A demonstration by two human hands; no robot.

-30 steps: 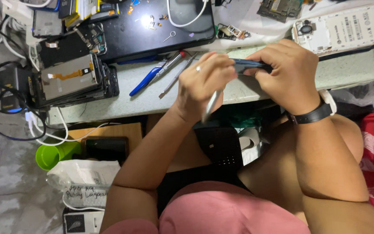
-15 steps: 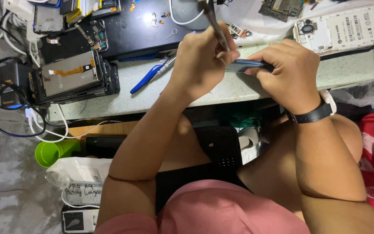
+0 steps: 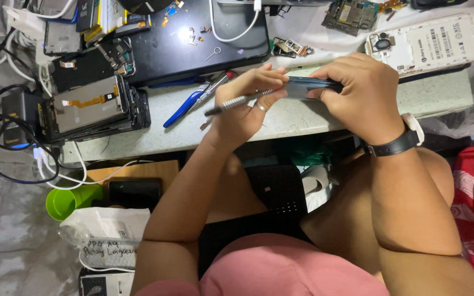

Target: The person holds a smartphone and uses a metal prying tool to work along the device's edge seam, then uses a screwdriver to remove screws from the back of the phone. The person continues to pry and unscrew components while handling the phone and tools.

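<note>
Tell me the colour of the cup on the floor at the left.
Bright green cup, lying on its side; head view.

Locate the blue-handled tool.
Head view, left of centre: blue-handled tool lies on the bench, just left of the left hand, right of the stacked screens.

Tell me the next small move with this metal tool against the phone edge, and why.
Probably slide the metal tool in the left hand along the seam of the dark phone, since its tip meets the edge while the right hand holds the phone edge-up above the worktable.
</note>
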